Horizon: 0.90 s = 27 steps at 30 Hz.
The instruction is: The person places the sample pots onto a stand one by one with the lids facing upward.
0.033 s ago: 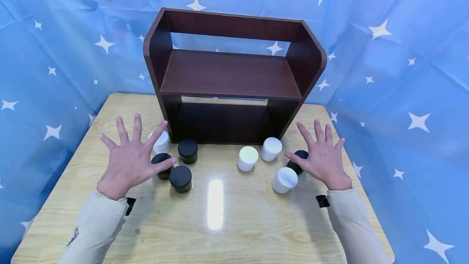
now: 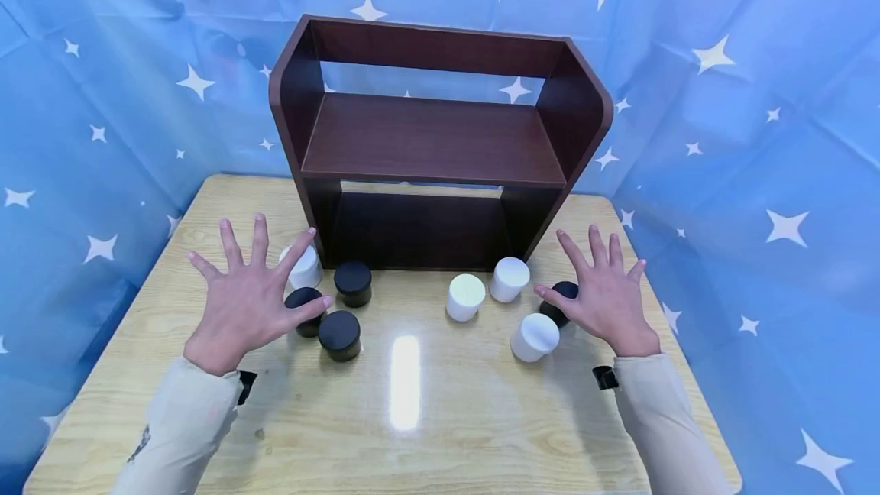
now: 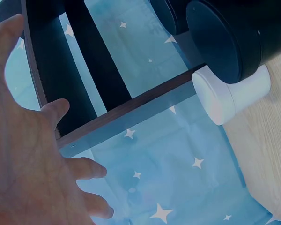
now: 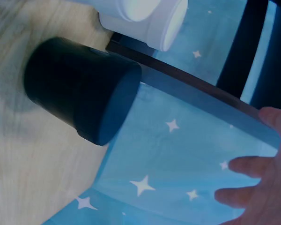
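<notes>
My left hand (image 2: 241, 304) is held over the left of the table with its fingers spread, and nothing is in it. Its thumb overlaps a black lidded jar (image 2: 302, 321) in the head view, and its index finger overlaps a white jar (image 2: 305, 272). Two more black jars, one farther back (image 2: 353, 285) and one nearer (image 2: 340, 336), stand just right of the thumb. On the other side my right hand (image 2: 608, 296), likewise spread and holding nothing, partly covers a black jar (image 4: 75, 89). Beside that stand three white jars: front (image 2: 535, 338), back (image 2: 510, 279) and inner (image 2: 465, 297).
A dark brown two-tier shelf (image 2: 433, 140) stands at the back of the light wooden table (image 2: 474, 418), behind the jars. Blue cloth (image 2: 742, 174) with white stars hangs around the table's back and sides.
</notes>
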Tool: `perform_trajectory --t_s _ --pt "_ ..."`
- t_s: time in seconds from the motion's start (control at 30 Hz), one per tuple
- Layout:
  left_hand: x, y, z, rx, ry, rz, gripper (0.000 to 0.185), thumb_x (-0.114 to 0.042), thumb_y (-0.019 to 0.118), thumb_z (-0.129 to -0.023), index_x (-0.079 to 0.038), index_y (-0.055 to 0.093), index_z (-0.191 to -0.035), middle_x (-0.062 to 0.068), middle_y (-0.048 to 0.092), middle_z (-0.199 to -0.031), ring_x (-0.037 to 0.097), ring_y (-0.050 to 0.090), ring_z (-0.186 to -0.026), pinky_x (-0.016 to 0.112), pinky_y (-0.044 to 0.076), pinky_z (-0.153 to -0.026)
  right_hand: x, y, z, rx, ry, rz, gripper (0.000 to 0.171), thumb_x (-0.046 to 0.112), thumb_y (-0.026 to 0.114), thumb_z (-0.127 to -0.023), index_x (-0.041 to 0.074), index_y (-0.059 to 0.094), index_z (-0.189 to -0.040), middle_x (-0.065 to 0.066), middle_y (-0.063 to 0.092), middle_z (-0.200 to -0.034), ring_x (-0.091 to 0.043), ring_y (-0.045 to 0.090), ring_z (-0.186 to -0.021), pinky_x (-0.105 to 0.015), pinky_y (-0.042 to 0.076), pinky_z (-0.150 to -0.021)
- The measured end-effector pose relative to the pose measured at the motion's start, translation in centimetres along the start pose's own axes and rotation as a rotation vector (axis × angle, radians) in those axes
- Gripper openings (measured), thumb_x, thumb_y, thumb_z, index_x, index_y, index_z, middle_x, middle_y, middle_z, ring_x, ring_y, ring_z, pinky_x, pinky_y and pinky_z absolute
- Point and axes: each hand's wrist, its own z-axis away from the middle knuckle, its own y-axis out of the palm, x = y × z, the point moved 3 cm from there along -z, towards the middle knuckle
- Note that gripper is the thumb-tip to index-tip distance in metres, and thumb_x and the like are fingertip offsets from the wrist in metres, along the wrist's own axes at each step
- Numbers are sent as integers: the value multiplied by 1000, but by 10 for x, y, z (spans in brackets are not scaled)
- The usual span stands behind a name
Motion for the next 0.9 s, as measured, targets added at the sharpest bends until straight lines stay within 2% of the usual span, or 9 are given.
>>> perform_trajectory --t_s 0.27,0.6,0.9 --pt "4 -2 -1 -10 -12 13 98 -85 52 -78 -39 22 -159 35 10 -164 71 -5 -143 97 2 -89 -1 0 2 -44 -4 -11 98 76 60 -81 31 24 -160 -27 21 -165 -60 19 -147 -90 16 -100" --pt "10 -5 -3 -5 -42 23 103 -86 51 -78 -40 11 -161 34 5 -165 71 -5 -143 96 4 -91 0 0 6 -108 -14 -51 96 70 65 -81 30 27 -159 -26 26 -163 -57 24 -147 -89 19 -101" --pt "6 -3 -6 -17 -37 49 103 -84 52 -79 -38 11 -161 33 4 -165 70 -5 -144 96 5 -91 -1 1 7 -129 -5 -75 98 69 68 -80 30 27 -159 -27 30 -160 -57 28 -144 -90 19 -100"
